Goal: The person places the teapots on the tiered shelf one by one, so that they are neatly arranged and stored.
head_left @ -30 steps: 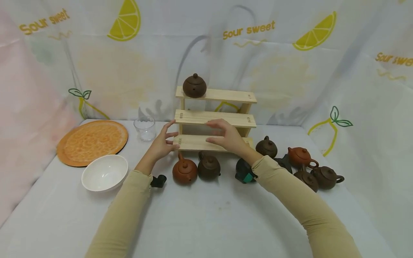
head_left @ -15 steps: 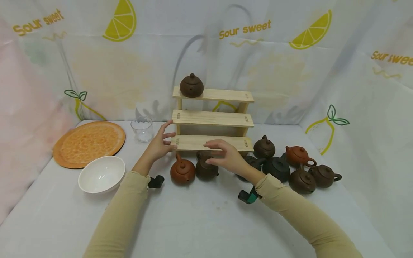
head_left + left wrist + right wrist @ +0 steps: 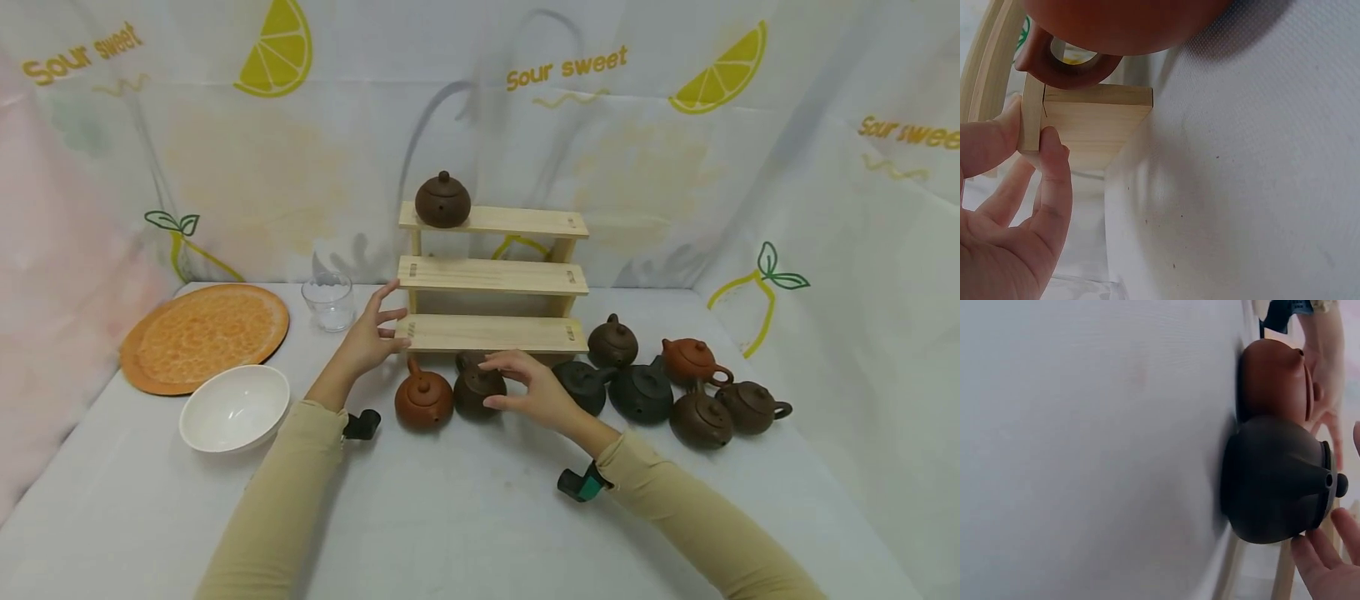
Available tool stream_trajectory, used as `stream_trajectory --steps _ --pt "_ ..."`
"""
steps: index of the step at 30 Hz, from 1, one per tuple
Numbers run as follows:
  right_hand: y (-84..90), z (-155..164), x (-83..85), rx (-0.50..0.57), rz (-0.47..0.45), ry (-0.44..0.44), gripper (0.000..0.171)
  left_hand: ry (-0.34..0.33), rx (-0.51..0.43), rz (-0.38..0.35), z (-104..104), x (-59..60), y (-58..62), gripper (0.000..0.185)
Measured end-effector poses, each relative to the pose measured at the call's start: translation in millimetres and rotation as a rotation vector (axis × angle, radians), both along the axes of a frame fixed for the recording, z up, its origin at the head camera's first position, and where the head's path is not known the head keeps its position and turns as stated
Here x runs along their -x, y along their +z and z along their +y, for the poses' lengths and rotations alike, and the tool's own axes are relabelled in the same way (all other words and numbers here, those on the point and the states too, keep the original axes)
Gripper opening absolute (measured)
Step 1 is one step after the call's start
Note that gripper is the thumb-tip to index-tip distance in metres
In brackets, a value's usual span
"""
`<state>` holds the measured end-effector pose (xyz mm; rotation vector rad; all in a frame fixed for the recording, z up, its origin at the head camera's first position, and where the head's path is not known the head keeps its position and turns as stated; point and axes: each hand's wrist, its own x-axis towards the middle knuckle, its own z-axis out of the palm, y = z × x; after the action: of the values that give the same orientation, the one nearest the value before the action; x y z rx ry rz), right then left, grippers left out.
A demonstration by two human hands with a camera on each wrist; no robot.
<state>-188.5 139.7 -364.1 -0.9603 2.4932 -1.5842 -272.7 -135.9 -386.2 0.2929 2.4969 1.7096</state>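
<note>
Both arms wear long, close-fitting sleeves of plain beige cloth that end at the wrists. A small black camera [image 3: 364, 424] is strapped under the left wrist. The right wrist carries a black camera [image 3: 577, 484] on a teal strap. Both hands are bare.

In the head view the right hand [image 3: 528, 390] covers part of the dark brown teapot [image 3: 478, 388], so whether its fingertips touch the pot is unclear; the right wrist view cuts the hand [image 3: 1335, 565] off at the frame's corner, with a fingertip seemingly at the pot's rim. The left wrist view crops the orange teapot [image 3: 1116, 25] at the top edge, showing only its belly and handle. The wooden shelf [image 3: 491, 275] hides the table behind it. The sleeves run out of the bottom edge.
</note>
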Motion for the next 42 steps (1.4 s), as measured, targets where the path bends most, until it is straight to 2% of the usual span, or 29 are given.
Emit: stream_trajectory --steps 12,20,27,32,35,42 --pt "-11.4 2.3 -2.2 -0.049 -0.025 -0.013 0.048 0.01 -0.005 -0.009 0.7 1.1 1.7 0.096" --pt "-40.8 11.0 10.1 -0.055 0.022 -0.006 0.054 0.012 0.008 0.004 -0.9 0.5 1.4 0.095" --pt "-43.0 12.7 8.5 -0.066 0.024 -0.032 0.057 0.012 0.014 0.004 -0.9 -0.5 1.6 0.096" --pt "-44.0 10.9 8.9 -0.078 0.013 0.016 0.065 0.012 0.011 0.005 0.0 0.1 1.7 0.096" --pt "-44.4 10.1 10.2 -0.098 -0.012 0.042 0.069 0.011 0.008 0.002 0.6 0.5 1.6 0.096" --pt "-43.7 8.5 8.2 -0.104 -0.101 0.04 0.074 0.005 0.012 -0.002 0.4 -0.3 0.8 0.096"
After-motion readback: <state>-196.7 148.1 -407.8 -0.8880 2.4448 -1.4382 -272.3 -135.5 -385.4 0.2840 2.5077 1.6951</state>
